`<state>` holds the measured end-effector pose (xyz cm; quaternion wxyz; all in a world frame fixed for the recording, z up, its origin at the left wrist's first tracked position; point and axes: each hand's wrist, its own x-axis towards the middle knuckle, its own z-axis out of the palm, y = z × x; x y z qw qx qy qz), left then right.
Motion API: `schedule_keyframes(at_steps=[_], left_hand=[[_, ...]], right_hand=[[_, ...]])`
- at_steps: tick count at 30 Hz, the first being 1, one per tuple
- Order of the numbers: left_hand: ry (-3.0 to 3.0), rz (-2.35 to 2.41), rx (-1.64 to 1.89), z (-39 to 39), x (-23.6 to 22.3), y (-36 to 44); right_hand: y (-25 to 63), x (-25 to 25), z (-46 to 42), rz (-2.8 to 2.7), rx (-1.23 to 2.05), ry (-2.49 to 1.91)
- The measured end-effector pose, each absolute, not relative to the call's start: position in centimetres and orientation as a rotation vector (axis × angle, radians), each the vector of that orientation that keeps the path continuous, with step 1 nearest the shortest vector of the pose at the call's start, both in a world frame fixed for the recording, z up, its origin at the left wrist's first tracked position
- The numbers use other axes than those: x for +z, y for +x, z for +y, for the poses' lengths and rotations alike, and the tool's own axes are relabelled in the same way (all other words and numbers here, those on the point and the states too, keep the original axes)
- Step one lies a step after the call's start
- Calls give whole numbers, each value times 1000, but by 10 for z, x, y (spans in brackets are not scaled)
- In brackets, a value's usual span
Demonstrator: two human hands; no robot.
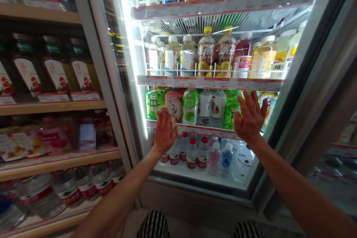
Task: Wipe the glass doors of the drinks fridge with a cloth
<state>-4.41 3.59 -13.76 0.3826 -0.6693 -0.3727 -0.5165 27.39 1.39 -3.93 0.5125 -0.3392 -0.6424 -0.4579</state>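
Both my hands reach toward an open, lit drinks fridge. My left hand is raised in front of the shelf of green and red tea bottles, its fingers blurred and loosely curled, nothing clearly in them. My right hand is spread open, palm toward the shelf, near a green bottle and the price-tag rail. Small water bottles with red caps stand on the shelf below my hands.
The glass fridge door stands open on the left. Its frame runs down the right. Wooden shelves of dark bottles and large water bottles fill the left. An upper shelf holds yellow-capped and white-capped bottles.
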Motion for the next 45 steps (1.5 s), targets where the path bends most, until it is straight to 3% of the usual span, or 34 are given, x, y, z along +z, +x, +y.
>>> schedule_keyframes(at_steps=[3, 8, 14, 20, 25, 30, 32, 36, 42, 45], left_hand=[[-1790, -812, -1183, 36, -129, -41], [-1444, -1109, -1492, 38, -113, -44], [-1954, -569, -724, 29, -121, -4], [-1632, -957, -1327, 33, -96, -2], [-2007, -553, -795, 27, -102, 12], [-1685, -876, -1328, 33, -85, 9], [-1741, -806, -1260, 32, -86, 16], [-1955, -466, -790, 26, -96, 25], [-1702, -822, -1251, 30, -91, 16], [-1918, -605, -959, 27, -103, 22]], right_hand=[[275, -39, 14, -1557, -1103, -803], [275, -40, 14, -1539, -1076, -774], [275, -42, 16, -1532, -1042, -724], [275, -42, 16, -1536, -1062, -736], [276, -41, 16, -1531, -1056, -720], [276, -40, 14, -1556, -1061, -749], [276, -40, 14, -1554, -1058, -772], [277, -40, 13, -1562, -1070, -794], [276, -40, 14, -1557, -1058, -802], [276, -40, 13, -1562, -1039, -796]])
